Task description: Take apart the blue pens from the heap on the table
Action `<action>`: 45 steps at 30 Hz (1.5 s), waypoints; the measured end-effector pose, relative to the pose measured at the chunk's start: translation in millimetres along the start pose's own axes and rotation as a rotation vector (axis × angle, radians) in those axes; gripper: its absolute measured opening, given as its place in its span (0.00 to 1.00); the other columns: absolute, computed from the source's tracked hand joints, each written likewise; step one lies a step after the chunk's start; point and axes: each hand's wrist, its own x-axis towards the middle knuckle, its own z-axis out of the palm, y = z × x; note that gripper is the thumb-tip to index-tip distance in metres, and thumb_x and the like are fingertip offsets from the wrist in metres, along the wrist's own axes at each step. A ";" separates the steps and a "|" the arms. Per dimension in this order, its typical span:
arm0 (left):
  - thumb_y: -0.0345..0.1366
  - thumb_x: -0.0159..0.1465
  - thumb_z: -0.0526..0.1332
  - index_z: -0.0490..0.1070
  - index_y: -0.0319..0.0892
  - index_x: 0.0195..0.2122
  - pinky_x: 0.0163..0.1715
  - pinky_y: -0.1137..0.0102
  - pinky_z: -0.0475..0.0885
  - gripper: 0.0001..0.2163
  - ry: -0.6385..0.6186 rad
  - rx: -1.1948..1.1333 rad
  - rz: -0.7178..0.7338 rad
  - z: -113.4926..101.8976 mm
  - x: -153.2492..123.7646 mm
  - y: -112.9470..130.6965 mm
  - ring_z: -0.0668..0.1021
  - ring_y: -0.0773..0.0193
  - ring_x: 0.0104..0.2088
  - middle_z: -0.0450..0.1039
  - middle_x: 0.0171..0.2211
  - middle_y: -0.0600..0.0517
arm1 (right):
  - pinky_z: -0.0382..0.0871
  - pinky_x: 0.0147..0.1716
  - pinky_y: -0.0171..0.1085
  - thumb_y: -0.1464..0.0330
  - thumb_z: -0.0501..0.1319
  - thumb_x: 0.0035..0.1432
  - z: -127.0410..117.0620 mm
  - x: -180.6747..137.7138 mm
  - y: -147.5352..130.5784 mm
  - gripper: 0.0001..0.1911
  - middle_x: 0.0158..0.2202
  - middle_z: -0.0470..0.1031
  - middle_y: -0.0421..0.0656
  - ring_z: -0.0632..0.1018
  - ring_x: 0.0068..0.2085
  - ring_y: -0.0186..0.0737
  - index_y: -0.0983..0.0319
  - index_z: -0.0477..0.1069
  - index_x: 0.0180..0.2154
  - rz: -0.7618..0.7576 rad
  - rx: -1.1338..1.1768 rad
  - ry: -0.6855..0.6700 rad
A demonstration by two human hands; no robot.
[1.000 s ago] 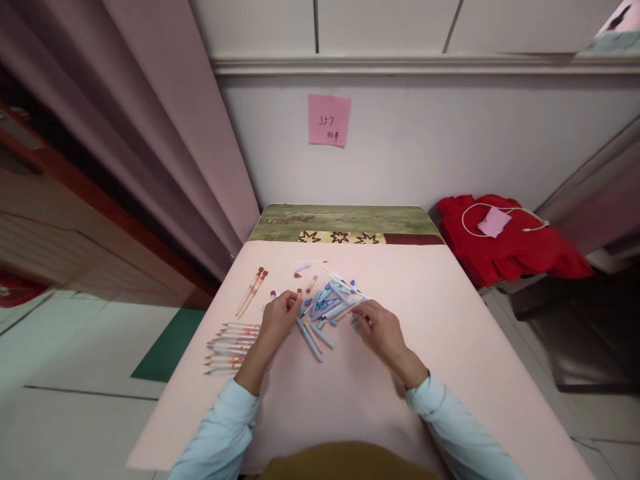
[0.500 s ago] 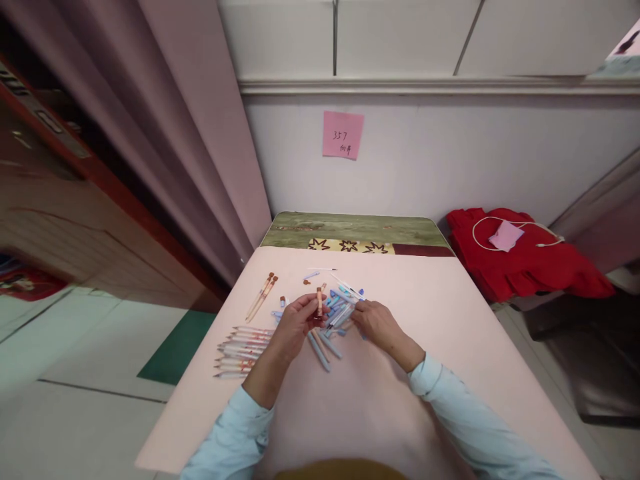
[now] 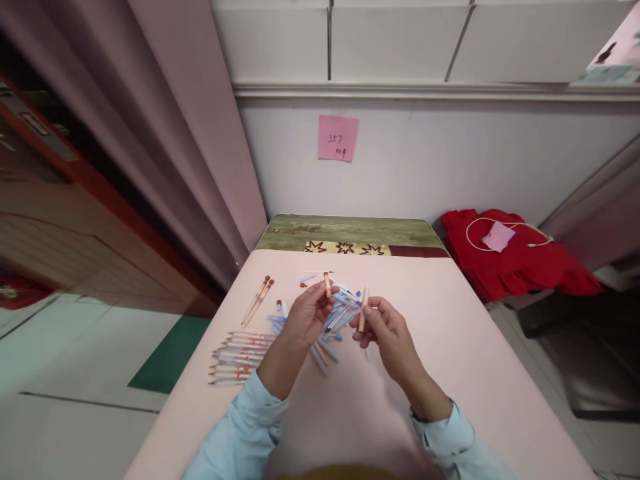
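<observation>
My left hand is closed on a short patterned pen part with a brown end, held upright between thumb and fingers. In my right hand a cream pen barrel is pinched, tilted slightly. The two parts are apart. Beneath and between my hands lies a pile of blue pen parts, with refills among them. Two pens with brown round tops lie to the left. Nearer me, several pale pointed pens or pencils lie in a row, partly hidden by my left arm.
A pale sheet covers the table, with a green patterned strip at its far edge. Behind stands a wall with a pink note. To the right is red cloth with a white cable; a curtain hangs at left.
My right hand has risen from the pile, lifting the cream barrel. My left hand has raised the patterned pen part slightly. The camera view has shifted a little.
</observation>
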 end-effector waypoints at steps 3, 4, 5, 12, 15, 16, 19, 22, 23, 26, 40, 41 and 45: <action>0.26 0.64 0.60 0.75 0.32 0.35 0.24 0.81 0.73 0.04 -0.003 -0.052 -0.026 2.3 -2.3 -0.1 0.76 0.73 0.24 0.78 0.32 0.46 | 0.70 0.26 0.32 0.54 0.65 0.56 1.8 -3.7 0.7 0.20 0.34 0.78 0.43 0.77 0.28 0.34 0.61 0.68 0.42 0.051 0.060 -0.043; 0.25 0.63 0.60 0.75 0.32 0.34 0.26 0.81 0.74 0.04 -0.016 -0.061 -0.029 2.0 -3.0 -0.2 0.77 0.73 0.25 0.78 0.32 0.46 | 0.70 0.27 0.33 0.55 0.66 0.56 1.4 -4.1 1.5 0.20 0.34 0.78 0.43 0.77 0.29 0.34 0.61 0.68 0.43 0.064 0.063 -0.066; 0.24 0.63 0.61 0.74 0.32 0.34 0.28 0.81 0.75 0.03 -0.028 -0.067 -0.032 1.4 -3.8 -0.4 0.77 0.73 0.25 0.78 0.33 0.46 | 0.70 0.27 0.33 0.55 0.66 0.55 0.9 -4.2 2.3 0.20 0.34 0.78 0.43 0.77 0.29 0.34 0.61 0.69 0.43 0.075 0.060 -0.090; 0.25 0.61 0.63 0.75 0.34 0.35 0.30 0.78 0.77 0.02 -0.060 -0.056 -0.011 3.4 -11.4 1.0 0.79 0.71 0.27 0.78 0.33 0.46 | 0.69 0.29 0.33 0.55 0.68 0.53 1.7 -4.1 6.3 0.19 0.34 0.78 0.44 0.75 0.29 0.34 0.61 0.72 0.40 0.110 0.005 -0.112; 0.24 0.61 0.63 0.75 0.34 0.35 0.31 0.78 0.77 0.02 -0.071 -0.072 -0.009 4.4 -14.9 1.8 0.79 0.70 0.28 0.78 0.33 0.47 | 0.69 0.29 0.34 0.54 0.68 0.52 1.7 -5.0 8.2 0.20 0.33 0.78 0.44 0.75 0.29 0.34 0.61 0.73 0.40 0.115 0.001 -0.101; 0.24 0.61 0.63 0.75 0.34 0.35 0.31 0.78 0.77 0.02 -0.074 -0.077 -0.015 4.2 -15.8 1.8 0.79 0.70 0.28 0.78 0.33 0.47 | 0.69 0.29 0.34 0.54 0.68 0.52 1.6 -5.4 8.9 0.20 0.33 0.78 0.44 0.75 0.29 0.34 0.61 0.73 0.41 0.118 -0.001 -0.098; 0.25 0.60 0.64 0.74 0.34 0.35 0.30 0.78 0.77 0.03 -0.087 -0.084 -0.032 2.1 -17.5 0.6 0.79 0.70 0.28 0.78 0.32 0.48 | 0.67 0.27 0.33 0.54 0.67 0.54 1.0 -6.1 11.3 0.20 0.32 0.77 0.43 0.74 0.27 0.33 0.62 0.74 0.41 0.118 -0.014 -0.091; 0.25 0.58 0.66 0.74 0.35 0.34 0.30 0.79 0.77 0.04 -0.075 -0.071 -0.021 -0.5 -17.3 -2.7 0.79 0.70 0.29 0.77 0.31 0.49 | 0.63 0.23 0.32 0.55 0.66 0.54 -1.5 -5.2 12.9 0.18 0.28 0.73 0.40 0.69 0.24 0.32 0.61 0.75 0.40 0.051 -0.066 -0.013; 0.25 0.57 0.67 0.74 0.35 0.34 0.30 0.79 0.77 0.05 -0.062 -0.059 -0.012 -1.5 -17.0 -4.0 0.79 0.70 0.28 0.78 0.31 0.49 | 0.62 0.23 0.32 0.55 0.65 0.55 -3.4 -4.3 13.1 0.17 0.26 0.71 0.39 0.68 0.24 0.32 0.61 0.76 0.39 0.017 -0.093 0.030; 0.24 0.55 0.68 0.74 0.35 0.35 0.29 0.78 0.76 0.07 0.000 -0.014 0.026 -6.7 -16.3 -6.0 0.78 0.70 0.27 0.78 0.31 0.48 | 0.63 0.25 0.33 0.57 0.66 0.53 -13.1 -1.4 13.5 0.16 0.24 0.68 0.37 0.66 0.25 0.33 0.60 0.76 0.39 -0.064 -0.132 0.150; 0.20 0.62 0.59 0.74 0.33 0.32 0.27 0.78 0.77 0.06 0.269 -0.083 0.103 -70.5 -18.4 1.9 0.79 0.69 0.27 0.78 0.30 0.46 | 0.58 0.25 0.32 0.69 0.58 0.55 -33.7 -22.3 68.4 0.07 0.22 0.73 0.38 0.71 0.23 0.35 0.61 0.74 0.28 0.075 -0.989 -0.184; 0.20 0.62 0.59 0.74 0.33 0.32 0.27 0.78 0.77 0.06 0.266 -0.102 0.088 -68.9 -18.4 0.8 0.79 0.69 0.27 0.78 0.29 0.46 | 0.59 0.25 0.32 0.69 0.57 0.54 -31.5 -22.4 71.0 0.07 0.22 0.74 0.39 0.72 0.24 0.35 0.61 0.74 0.29 0.083 -0.982 -0.188; 0.17 0.62 0.57 0.73 0.33 0.31 0.29 0.77 0.78 0.08 0.271 -0.201 0.050 -62.2 -17.4 1.8 0.80 0.68 0.28 0.77 0.28 0.47 | 0.63 0.27 0.33 0.66 0.58 0.57 -31.0 -20.8 73.8 0.11 0.24 0.76 0.39 0.75 0.25 0.38 0.61 0.72 0.42 0.013 -0.918 -0.079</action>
